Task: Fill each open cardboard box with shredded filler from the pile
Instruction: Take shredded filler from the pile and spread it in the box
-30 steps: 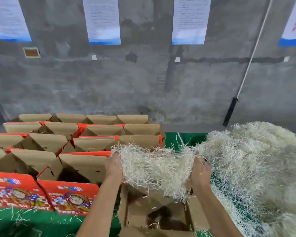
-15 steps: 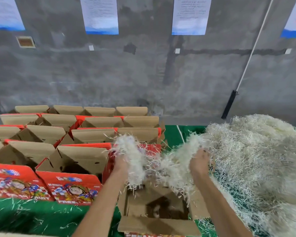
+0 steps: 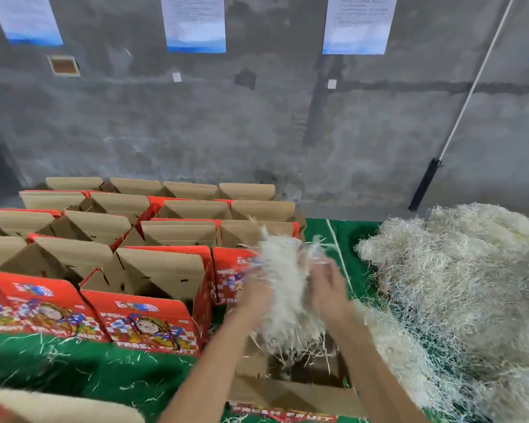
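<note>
Head view: left hand [image 3: 252, 296] and right hand [image 3: 329, 288] press a filler clump [image 3: 284, 288] between them above an open box [image 3: 290, 389]; fingers blurred, grip unclear. Pile [image 3: 464, 285] at right.

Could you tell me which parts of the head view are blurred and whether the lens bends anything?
Head view: both hands, left hand and right hand, and the filler bundle between them are motion-smeared; the boxes and pile stay fairly sharp; wide-angle distortion tilts the wall posters.
</note>
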The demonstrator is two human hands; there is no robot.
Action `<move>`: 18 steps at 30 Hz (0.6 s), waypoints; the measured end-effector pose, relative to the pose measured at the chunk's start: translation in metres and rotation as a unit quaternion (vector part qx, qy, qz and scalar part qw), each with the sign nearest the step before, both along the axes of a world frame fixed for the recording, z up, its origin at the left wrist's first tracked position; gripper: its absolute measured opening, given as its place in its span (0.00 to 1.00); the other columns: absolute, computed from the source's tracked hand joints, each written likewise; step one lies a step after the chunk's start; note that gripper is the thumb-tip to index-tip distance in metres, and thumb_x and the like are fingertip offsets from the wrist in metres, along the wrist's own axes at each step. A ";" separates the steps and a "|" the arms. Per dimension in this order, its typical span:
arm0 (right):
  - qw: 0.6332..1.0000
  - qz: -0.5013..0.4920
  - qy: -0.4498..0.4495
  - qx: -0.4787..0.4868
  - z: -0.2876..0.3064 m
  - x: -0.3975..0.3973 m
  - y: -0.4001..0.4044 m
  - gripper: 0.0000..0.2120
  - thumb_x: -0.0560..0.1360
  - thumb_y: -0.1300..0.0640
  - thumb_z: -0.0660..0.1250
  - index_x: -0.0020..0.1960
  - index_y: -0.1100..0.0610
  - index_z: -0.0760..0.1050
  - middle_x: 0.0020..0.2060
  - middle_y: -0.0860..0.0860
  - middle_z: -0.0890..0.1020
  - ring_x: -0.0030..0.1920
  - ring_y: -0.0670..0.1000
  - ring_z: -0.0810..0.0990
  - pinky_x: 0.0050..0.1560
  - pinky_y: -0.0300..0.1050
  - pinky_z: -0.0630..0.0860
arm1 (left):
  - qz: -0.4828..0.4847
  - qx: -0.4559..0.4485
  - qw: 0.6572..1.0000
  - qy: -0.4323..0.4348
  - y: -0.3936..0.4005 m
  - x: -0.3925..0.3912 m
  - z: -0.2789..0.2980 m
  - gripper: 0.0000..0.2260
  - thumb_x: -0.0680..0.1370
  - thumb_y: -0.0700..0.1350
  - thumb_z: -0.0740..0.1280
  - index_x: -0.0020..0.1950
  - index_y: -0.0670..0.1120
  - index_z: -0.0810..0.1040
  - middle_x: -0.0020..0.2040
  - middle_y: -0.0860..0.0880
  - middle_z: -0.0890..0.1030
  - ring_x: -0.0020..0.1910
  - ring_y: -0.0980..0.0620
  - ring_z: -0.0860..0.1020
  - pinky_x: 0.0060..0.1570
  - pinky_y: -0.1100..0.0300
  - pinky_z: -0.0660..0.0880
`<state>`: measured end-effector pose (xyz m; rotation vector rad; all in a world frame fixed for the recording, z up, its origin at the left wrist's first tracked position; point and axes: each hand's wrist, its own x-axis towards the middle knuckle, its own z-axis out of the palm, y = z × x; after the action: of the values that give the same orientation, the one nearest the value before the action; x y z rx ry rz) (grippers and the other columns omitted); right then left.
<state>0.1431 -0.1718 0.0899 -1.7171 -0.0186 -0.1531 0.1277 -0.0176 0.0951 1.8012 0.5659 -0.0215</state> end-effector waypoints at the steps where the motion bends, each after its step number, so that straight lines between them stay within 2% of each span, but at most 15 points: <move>1: 0.999 0.008 -0.020 -0.038 -0.005 -0.003 0.016 0.08 0.83 0.49 0.61 0.61 0.46 0.73 0.50 0.36 0.80 0.42 0.30 0.76 0.48 0.38 0.78 | -0.017 -0.001 0.999 -0.033 -0.021 -0.003 -0.005 0.20 0.80 0.33 0.57 0.71 0.46 0.70 0.67 0.46 0.74 0.33 0.53 0.75 0.27 0.61 0.76; 2: 0.997 0.003 -0.035 -0.067 -0.005 -0.007 0.025 0.06 0.82 0.53 0.62 0.58 0.45 0.73 0.47 0.35 0.79 0.40 0.29 0.75 0.45 0.36 0.76 | -0.022 -0.011 0.997 -0.078 -0.035 -0.008 -0.004 0.17 0.80 0.32 0.59 0.63 0.49 0.74 0.62 0.42 0.78 0.34 0.50 0.77 0.32 0.57 0.78; 4: 0.995 0.001 -0.034 -0.097 -0.006 -0.006 0.013 0.10 0.80 0.62 0.61 0.53 0.48 0.76 0.33 0.43 0.79 0.26 0.38 0.72 0.27 0.35 0.69 | -0.022 0.023 0.991 -0.132 -0.022 -0.007 0.002 0.09 0.79 0.39 0.64 0.47 0.54 0.75 0.47 0.43 0.81 0.33 0.51 0.76 0.37 0.51 0.79; 5: 0.995 0.000 -0.029 -0.095 -0.008 -0.004 -0.004 0.09 0.80 0.62 0.61 0.51 0.51 0.77 0.29 0.45 0.77 0.23 0.40 0.68 0.22 0.36 0.65 | -0.018 0.022 0.990 -0.141 -0.004 -0.004 0.005 0.03 0.79 0.46 0.67 0.48 0.54 0.76 0.44 0.51 0.81 0.33 0.54 0.76 0.35 0.51 0.79; 6: 0.996 -0.017 -0.028 -0.082 -0.008 -0.002 -0.023 0.07 0.81 0.60 0.61 0.48 0.53 0.77 0.27 0.45 0.75 0.22 0.40 0.66 0.21 0.34 0.64 | 0.010 0.016 0.989 -0.146 0.016 -0.004 0.009 0.08 0.77 0.53 0.70 0.53 0.53 0.78 0.41 0.57 0.81 0.33 0.57 0.76 0.36 0.58 0.80; 8: 0.991 -0.133 0.009 -0.017 -0.010 0.001 -0.052 0.10 0.84 0.54 0.59 0.49 0.58 0.74 0.31 0.46 0.73 0.25 0.40 0.67 0.23 0.34 0.65 | 0.084 -0.029 0.982 -0.167 0.044 -0.009 0.012 0.18 0.72 0.66 0.69 0.53 0.55 0.78 0.36 0.65 0.77 0.37 0.61 0.74 0.40 0.69 0.74; 10: 0.980 -0.178 0.090 0.017 -0.017 0.007 -0.052 0.10 0.84 0.58 0.56 0.60 0.61 0.71 0.36 0.45 0.69 0.32 0.42 0.68 0.32 0.37 0.68 | 0.035 -0.049 0.983 -0.174 0.029 -0.013 0.012 0.21 0.72 0.73 0.62 0.48 0.56 0.76 0.36 0.63 0.75 0.38 0.57 0.72 0.39 0.64 0.73; 11: 0.980 -0.150 0.128 0.000 -0.016 0.006 -0.036 0.10 0.83 0.61 0.56 0.62 0.63 0.70 0.37 0.46 0.69 0.34 0.44 0.69 0.34 0.39 0.69 | -0.024 -0.075 0.983 -0.165 0.008 -0.014 0.007 0.23 0.74 0.72 0.60 0.46 0.54 0.77 0.36 0.60 0.76 0.38 0.53 0.74 0.38 0.59 0.74; 12: 0.985 -0.103 0.139 -0.015 -0.014 0.002 -0.018 0.08 0.82 0.63 0.56 0.56 0.63 0.72 0.36 0.47 0.70 0.34 0.47 0.71 0.35 0.42 0.72 | -0.061 -0.079 0.984 -0.146 -0.015 -0.016 -0.001 0.21 0.78 0.68 0.59 0.50 0.51 0.77 0.40 0.57 0.78 0.42 0.50 0.77 0.42 0.57 0.76; 13: 0.992 -0.059 0.106 -0.033 -0.014 -0.002 -0.001 0.08 0.81 0.63 0.57 0.49 0.60 0.74 0.34 0.49 0.72 0.32 0.48 0.72 0.33 0.44 0.73 | -0.073 -0.072 0.986 -0.129 -0.036 -0.018 -0.009 0.17 0.81 0.61 0.60 0.60 0.51 0.77 0.47 0.57 0.79 0.49 0.50 0.79 0.51 0.58 0.77; 14: 0.997 -0.035 0.067 -0.031 -0.015 -0.005 0.011 0.11 0.82 0.63 0.58 0.43 0.56 0.74 0.30 0.50 0.73 0.28 0.47 0.71 0.29 0.44 0.72 | -0.069 -0.066 0.987 -0.127 -0.050 -0.020 -0.014 0.14 0.82 0.54 0.61 0.66 0.52 0.74 0.49 0.58 0.78 0.48 0.54 0.79 0.50 0.62 0.76; 15: 0.998 -0.030 0.046 -0.021 -0.013 -0.006 0.012 0.13 0.82 0.62 0.59 0.40 0.55 0.73 0.28 0.50 0.72 0.25 0.45 0.68 0.25 0.42 0.68 | -0.058 -0.058 0.987 -0.140 -0.049 -0.020 -0.018 0.12 0.82 0.50 0.62 0.65 0.52 0.75 0.45 0.57 0.77 0.38 0.58 0.78 0.40 0.65 0.76; 16: 0.998 -0.045 0.037 -0.017 -0.013 -0.004 0.005 0.13 0.82 0.61 0.60 0.39 0.56 0.73 0.26 0.49 0.72 0.23 0.43 0.65 0.23 0.39 0.64 | -0.053 -0.041 0.985 -0.161 -0.037 -0.019 -0.014 0.07 0.82 0.52 0.62 0.56 0.53 0.78 0.37 0.55 0.74 0.27 0.57 0.72 0.27 0.64 0.70; 17: 0.997 -0.066 0.028 -0.015 -0.013 -0.003 -0.010 0.14 0.82 0.58 0.61 0.39 0.57 0.74 0.25 0.47 0.74 0.21 0.42 0.63 0.22 0.36 0.63 | -0.041 -0.019 0.984 -0.173 -0.020 -0.017 -0.008 0.10 0.81 0.58 0.62 0.44 0.55 0.76 0.31 0.54 0.71 0.23 0.54 0.66 0.22 0.63 0.64; 18: 0.995 -0.092 0.027 0.003 -0.014 0.000 -0.028 0.14 0.83 0.53 0.61 0.40 0.56 0.76 0.25 0.47 0.76 0.21 0.42 0.62 0.22 0.36 0.61 | -0.012 -0.006 0.985 -0.170 0.001 -0.012 -0.004 0.15 0.79 0.63 0.61 0.39 0.56 0.72 0.27 0.53 0.68 0.23 0.52 0.64 0.21 0.63 0.61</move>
<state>0.1429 -0.2000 0.0764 -1.7150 0.1806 -0.2420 0.1156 -0.0167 0.0915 1.7493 0.3001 0.2608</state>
